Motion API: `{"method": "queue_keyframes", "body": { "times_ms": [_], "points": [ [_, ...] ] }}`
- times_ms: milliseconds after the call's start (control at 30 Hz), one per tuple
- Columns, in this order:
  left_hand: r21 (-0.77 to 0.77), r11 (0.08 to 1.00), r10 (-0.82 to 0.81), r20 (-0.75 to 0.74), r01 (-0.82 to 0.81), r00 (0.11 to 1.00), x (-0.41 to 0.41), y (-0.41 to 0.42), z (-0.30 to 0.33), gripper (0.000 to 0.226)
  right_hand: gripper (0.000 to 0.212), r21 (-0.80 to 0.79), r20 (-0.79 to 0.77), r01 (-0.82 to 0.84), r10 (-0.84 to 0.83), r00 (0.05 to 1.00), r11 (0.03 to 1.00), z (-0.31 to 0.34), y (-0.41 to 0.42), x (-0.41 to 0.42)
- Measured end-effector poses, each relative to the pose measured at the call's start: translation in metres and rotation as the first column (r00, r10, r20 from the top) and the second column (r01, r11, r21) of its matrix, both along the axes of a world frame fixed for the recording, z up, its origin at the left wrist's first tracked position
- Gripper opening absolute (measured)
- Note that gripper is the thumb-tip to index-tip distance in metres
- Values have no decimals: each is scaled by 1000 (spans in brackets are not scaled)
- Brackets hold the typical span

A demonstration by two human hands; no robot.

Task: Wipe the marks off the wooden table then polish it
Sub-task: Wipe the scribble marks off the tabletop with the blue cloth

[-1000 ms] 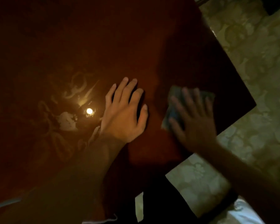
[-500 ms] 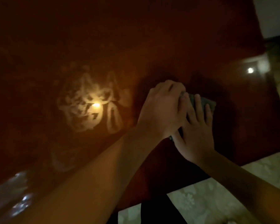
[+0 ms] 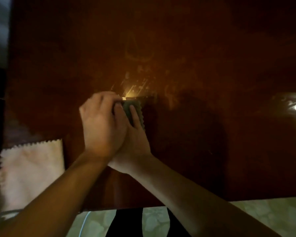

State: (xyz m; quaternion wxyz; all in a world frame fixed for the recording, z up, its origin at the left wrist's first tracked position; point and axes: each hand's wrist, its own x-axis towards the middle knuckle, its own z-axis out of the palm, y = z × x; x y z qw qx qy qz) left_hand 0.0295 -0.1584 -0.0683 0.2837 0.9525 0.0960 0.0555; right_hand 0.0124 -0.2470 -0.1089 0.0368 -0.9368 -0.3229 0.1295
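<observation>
Mid-table, slightly toward the near edge: small dark green-grey cloth with a zigzag-cut edge [image 3: 132, 111] lies flat on the glossy dark reddish-brown wooden table [image 3: 212, 65]. Right hand [image 3: 135, 141] presses it down, fingers [image 3: 133, 115] straight across the fabric, nothing gripped. Left hand [image 3: 101, 127] sits over the right one, fingers curled and pinching the cloth's far-left edge, looks like re-folding or re-seating it rather than adding pressure; exact contact is partly hidden. Pale smeared marks and streaks [image 3: 138, 79] sit just beyond the cloth toward the far edge, lit by a lamp reflection, with fainter ring-like traces further out. Second cloth, pale cream with a pinked edge [image 3: 31, 170], lies at the near-left corner, well apart from the hands; my guess is it's for polishing. Judgement: still in the wipe phase, marks mostly uncleared. To do it well: get the fold flat and tight before pushing, keep the palm load even, stroke straight through the streaked patch toward the far edge in overlapping passes, flip to a clean face once it loads up. Use the glare spot to check residue. Risk: a bunched fold will only smear.
</observation>
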Motion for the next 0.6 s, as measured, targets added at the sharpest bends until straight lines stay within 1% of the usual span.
{"method": "queue_keyframes", "body": {
  "times_ms": [33, 100, 167, 233, 300, 433, 500, 600],
  "points": [
    [11, 999, 32, 1, -32, 999, 3, 8, 0, 23, 85, 57, -6, -13, 13, 1000, 998, 1, -1, 5],
    [18, 998, 60, -10, -60, 998, 8, 13, -1, 23, 80, 85, -1, -23, 23, 1000, 996, 1, -20, 18],
    [17, 999, 35, -12, -35, 999, 13, 6, -2, 23, 71, 114, 15, 66, -68, 998, 991, 0, -55, 40],
    [0, 1000, 1, -3, -1, 1000, 19, -9, -4, 23, 66, 113, 44, 208, -214, 976, 972, -1, -105, 71],
    [-17, 999, -38, 11, 38, 999, 24, -29, -7, 22, 66, 66, 59, 352, -356, 933, 933, 3, -170, 99],
    [-59, 994, -93, 55, 97, 994, 30, -65, -7, 19, 72, -37, 55, 599, -597, 800, 800, 15, -290, 126],
    [-81, 993, -85, 62, 90, 994, 32, -69, -5, 20, 73, -40, 58, 670, -668, 742, 741, 18, -312, 129],
    [-78, 994, -76, 61, 81, 995, 30, -57, -2, 22, 72, -41, 76, 715, -711, 699, 698, 17, -300, 130]
  ]
}}
